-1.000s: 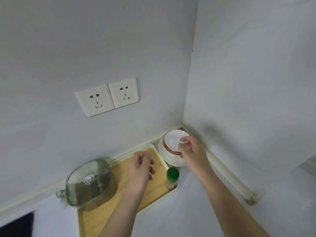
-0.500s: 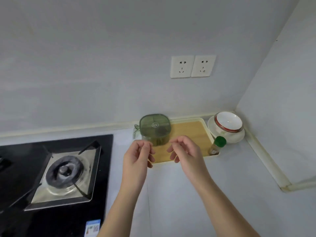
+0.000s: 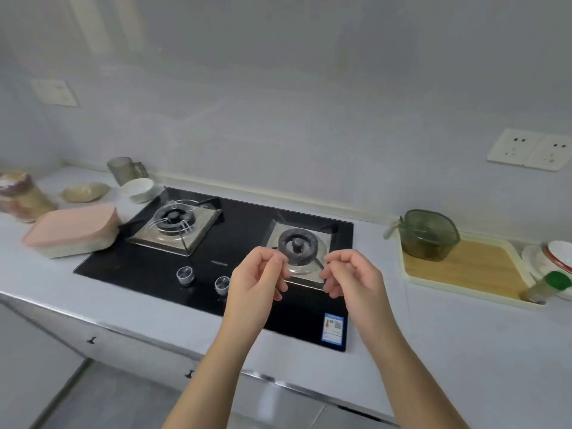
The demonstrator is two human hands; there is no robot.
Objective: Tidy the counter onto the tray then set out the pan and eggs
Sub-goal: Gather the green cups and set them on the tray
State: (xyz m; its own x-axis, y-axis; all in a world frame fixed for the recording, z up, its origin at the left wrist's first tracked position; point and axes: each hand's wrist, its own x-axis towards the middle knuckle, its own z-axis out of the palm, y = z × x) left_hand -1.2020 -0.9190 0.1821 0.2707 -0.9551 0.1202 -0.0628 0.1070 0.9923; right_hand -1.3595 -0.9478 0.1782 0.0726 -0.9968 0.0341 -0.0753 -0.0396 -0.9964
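Note:
My left hand (image 3: 258, 278) and my right hand (image 3: 353, 278) hover side by side over the front of the black gas hob (image 3: 216, 258), fingers loosely curled, holding nothing. The wooden tray with a cream rim (image 3: 464, 267) lies at the right on the counter. On it stand a green lidded container (image 3: 428, 235) at the back left and a green-capped bottle (image 3: 548, 286) at the front right corner. Stacked white dishes with a red-rimmed bowl (image 3: 557, 255) sit just right of the tray. No pan or eggs are in view.
Left of the hob are a pink lidded box (image 3: 72, 229), a white bowl (image 3: 137, 188), a clear jug (image 3: 125, 170), a beige bag (image 3: 85, 191) and a jar (image 3: 21, 196). Two knobs (image 3: 204, 280) sit at the hob's front. Wall sockets (image 3: 530, 150) are above the tray.
My view has swung left from the corner to the hob. My right hand has left the red-rimmed bowl, and both hands have drawn back from the tray to over the hob.

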